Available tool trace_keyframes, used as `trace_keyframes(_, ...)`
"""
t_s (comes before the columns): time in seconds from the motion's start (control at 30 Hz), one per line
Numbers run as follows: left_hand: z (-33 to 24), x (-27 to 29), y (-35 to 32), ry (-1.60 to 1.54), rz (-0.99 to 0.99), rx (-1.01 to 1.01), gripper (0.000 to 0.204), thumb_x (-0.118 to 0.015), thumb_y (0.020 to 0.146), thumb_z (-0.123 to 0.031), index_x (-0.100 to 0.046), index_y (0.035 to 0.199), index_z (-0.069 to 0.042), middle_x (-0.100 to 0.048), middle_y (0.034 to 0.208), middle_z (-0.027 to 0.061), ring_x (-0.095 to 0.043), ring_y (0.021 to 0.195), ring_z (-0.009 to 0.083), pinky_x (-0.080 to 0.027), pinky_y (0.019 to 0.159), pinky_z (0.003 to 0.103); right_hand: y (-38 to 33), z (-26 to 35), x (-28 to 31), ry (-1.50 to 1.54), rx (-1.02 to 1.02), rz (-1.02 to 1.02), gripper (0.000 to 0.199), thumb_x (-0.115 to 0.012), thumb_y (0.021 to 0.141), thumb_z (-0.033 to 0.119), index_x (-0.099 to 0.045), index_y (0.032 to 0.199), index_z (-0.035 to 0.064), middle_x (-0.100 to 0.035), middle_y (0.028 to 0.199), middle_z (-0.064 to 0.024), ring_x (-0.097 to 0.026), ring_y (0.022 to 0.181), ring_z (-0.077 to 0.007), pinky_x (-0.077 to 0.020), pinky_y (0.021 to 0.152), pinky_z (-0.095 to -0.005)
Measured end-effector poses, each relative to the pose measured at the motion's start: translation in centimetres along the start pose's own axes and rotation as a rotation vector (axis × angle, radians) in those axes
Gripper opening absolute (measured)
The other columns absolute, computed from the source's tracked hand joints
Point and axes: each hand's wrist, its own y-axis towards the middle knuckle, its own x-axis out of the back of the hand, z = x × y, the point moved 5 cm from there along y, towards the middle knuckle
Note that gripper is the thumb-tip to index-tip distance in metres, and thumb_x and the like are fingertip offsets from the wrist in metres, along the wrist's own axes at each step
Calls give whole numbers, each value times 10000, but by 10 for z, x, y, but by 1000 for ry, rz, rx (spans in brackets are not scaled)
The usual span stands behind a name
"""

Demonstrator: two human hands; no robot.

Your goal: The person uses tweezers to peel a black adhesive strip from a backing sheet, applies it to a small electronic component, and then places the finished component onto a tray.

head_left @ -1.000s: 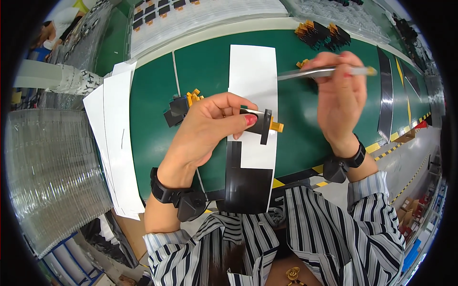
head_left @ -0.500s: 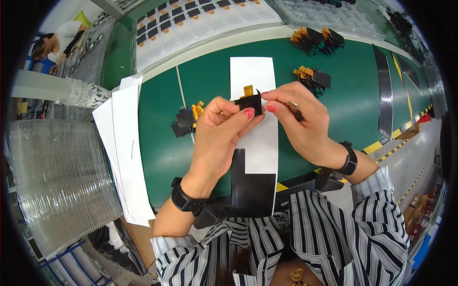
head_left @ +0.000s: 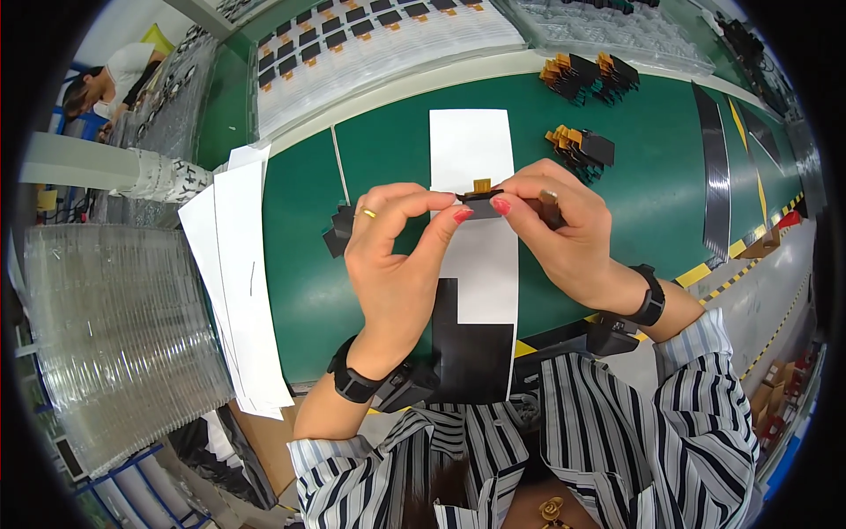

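Observation:
Between my hands is a small black flat module with an orange flex-cable tab (head_left: pixel 482 186), turned nearly edge-on. My left hand (head_left: pixel 392 234) pinches its left end between thumb and fingers. At its right end my right hand (head_left: pixel 564 216) pinches it the same way. A slim dark-and-metallic object (head_left: pixel 551 208) is tucked in my right fingers; its kind is unclear. Underneath lies a white sheet (head_left: pixel 471 141) with a black film (head_left: pixel 476 361) on its near part. More black modules (head_left: pixel 337 231) lie beside my left hand, partly hidden by it.
Stacks of modules with orange tabs (head_left: pixel 582 152) stand on the green mat (head_left: pixel 304 309), right of the sheet. A tray (head_left: pixel 388 66) of modules sits at the back. Paper sheets (head_left: pixel 233 291) and stacked clear trays (head_left: pixel 115 335) are at left. Another person (head_left: pixel 123 75) works at far left.
The module has tipped from showing its face to nearly edge-on. My right fingers have closed on its right end, and my left hand has shifted its grip to the left end.

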Motion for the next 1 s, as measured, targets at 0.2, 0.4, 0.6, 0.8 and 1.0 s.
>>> trace_keyframes(0.2, 8, -4, -3, -117, 89, 83, 105, -664, 698, -28, -617, 792, -40, -581, 786, 36, -520, 730, 121, -411, 674, 236, 1, 4, -3, -20, 67, 40, 76, -576, 758, -35, -570, 831, -13, -525, 781, -40, -416, 558, -35, -302, 437, -170)
trace_keyframes(0.4, 14, -16, -7, -406, 250, 461, 83, -611, 755, -24, -609, 837, -15, -592, 837, 27, -526, 779, 90, -407, 715, 206, 0, 3, -1, -32, -30, 51, 56, -552, 769, -36, -557, 819, -10, -540, 773, -51, -451, 606, -56, -361, 474, -197)
trace_keyframes(0.6, 22, -25, -8, -572, 286, 444, 213, -538, 811, -8, -522, 1024, 3, -582, 873, 45, -528, 842, 90, -406, 765, 209, 21, 3, 47, -350, 156, -87, 74, -536, 793, -4, -553, 864, -14, -568, 773, -50, -480, 656, -75, -407, 566, -229)
trace_keyframes(0.8, 22, -28, -7, -525, 348, 439, 340, -495, 830, 11, -418, 1160, -11, -574, 892, 57, -523, 884, 104, -394, 812, 232, 14, -38, 99, -389, -39, -261, 135, -559, 789, 30, -560, 920, -5, -568, 771, -24, -449, 625, -56, -397, 565, -218)
trace_keyframes(1.0, 27, -27, -7, -536, 339, 429, 315, -489, 833, 10, -437, 1142, -8, -573, 884, 54, -526, 878, 110, -393, 818, 242, 9, -33, 89, -610, -160, -137, 265, -638, 739, 101, -552, 981, 32, -542, 724, -24, -400, 542, -65, -368, 502, -211)
